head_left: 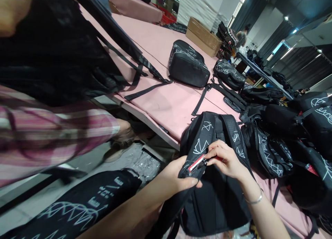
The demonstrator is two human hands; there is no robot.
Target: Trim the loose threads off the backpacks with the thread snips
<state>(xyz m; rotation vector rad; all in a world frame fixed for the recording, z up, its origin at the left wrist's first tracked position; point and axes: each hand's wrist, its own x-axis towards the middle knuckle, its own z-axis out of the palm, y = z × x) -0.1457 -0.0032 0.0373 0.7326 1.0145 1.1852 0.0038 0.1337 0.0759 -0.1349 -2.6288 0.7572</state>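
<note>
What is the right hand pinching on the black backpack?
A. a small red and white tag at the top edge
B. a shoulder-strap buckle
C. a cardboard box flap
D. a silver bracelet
A: the right hand pinches the red and white tag on the backpack, which the left hand grips beside it.

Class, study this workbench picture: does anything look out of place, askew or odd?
Mildly. Several backpacks lie heaped at the right of the pink table, straps trailing loose. The left hand and right hand hold a backpack overhanging the table's edge. Nothing looks damaged.
</note>
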